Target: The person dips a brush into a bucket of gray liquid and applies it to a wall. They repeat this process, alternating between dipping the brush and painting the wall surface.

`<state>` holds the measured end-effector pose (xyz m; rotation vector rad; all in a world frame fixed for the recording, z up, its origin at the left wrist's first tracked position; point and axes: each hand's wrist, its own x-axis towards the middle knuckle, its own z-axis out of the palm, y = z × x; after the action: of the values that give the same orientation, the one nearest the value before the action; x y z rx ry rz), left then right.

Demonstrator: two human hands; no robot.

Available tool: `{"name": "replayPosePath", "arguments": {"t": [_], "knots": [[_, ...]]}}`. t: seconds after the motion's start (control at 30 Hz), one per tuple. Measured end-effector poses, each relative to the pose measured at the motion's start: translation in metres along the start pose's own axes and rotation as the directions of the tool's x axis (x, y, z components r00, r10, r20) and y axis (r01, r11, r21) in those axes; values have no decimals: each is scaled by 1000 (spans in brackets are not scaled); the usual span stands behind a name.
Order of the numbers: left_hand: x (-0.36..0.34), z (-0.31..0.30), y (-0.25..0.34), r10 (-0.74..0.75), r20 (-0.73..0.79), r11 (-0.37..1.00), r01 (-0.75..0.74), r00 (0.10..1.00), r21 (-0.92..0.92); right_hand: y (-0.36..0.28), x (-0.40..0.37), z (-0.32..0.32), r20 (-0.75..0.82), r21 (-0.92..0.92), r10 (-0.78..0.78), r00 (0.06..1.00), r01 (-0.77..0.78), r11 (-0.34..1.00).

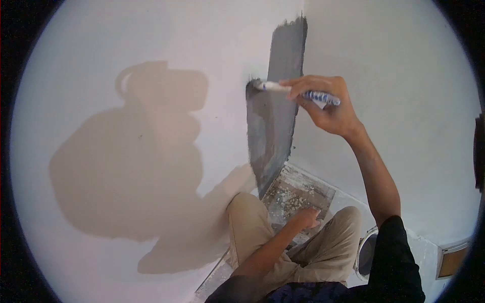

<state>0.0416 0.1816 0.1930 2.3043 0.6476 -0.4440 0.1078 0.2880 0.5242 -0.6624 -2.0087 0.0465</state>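
Observation:
My right hand (323, 101) is closed round a paintbrush (275, 87) with a blue-and-white handle. The dark bristles touch the upper left edge of a grey painted strip (285, 55) on the white wall, near the corner. Its lower part looks darker and wetter, with a brownish streak. Lower down, my left hand (305, 218) hangs between my bent knees, above the spattered floor. Its fingers seem loosely apart, and I see nothing held in them.
A round bucket (368, 255) with a pale rim and dark inside stands right of my knee. The floor (290, 197) in the corner is speckled with pale debris. My shadow falls on the left wall (217, 40). A brown framed panel (451, 263) is low at the right.

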Motion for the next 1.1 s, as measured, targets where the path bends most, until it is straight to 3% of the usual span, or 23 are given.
{"name": "replayPosePath", "arguments": {"t": [0.1,0.2,0.3,0.4,0.5,0.6,0.7,0.8,0.9,1.1], "knots": [[5,0,-5,8,20,999,-7,1000,-35,-4,2,-4,-106,5,22,994,-22,1000],[10,7,-6,-3,-32,1000,4,999,8,-15,-12,-15,36,-26,111,993,-110,994],[17,14,-9,34,-40,999,-33,999,25,-14,-20,-4,62,-12,70,996,-70,997],[22,21,-13,39,-55,999,-40,998,-14,-12,-15,5,13,12,144,989,-144,989],[14,13,-10,13,-45,999,-15,999,-46,-7,-5,4,-143,35,152,978,-148,988],[9,4,-6,-21,-19,1000,20,1000,-22,-21,-4,1,-197,108,272,942,-255,961],[13,11,-7,5,-41,999,-7,999,-37,-30,-18,5,-156,96,395,906,-384,918],[15,13,-9,37,-20,998,-38,999,-51,-28,-21,20,-158,199,499,852,-467,862],[11,4,-8,37,68,999,-36,997,-21,-22,-22,26,-139,219,499,855,-465,858],[23,17,-14,72,-48,997,-73,996,-17,-12,-5,25,-229,309,466,855,-390,868]]}}
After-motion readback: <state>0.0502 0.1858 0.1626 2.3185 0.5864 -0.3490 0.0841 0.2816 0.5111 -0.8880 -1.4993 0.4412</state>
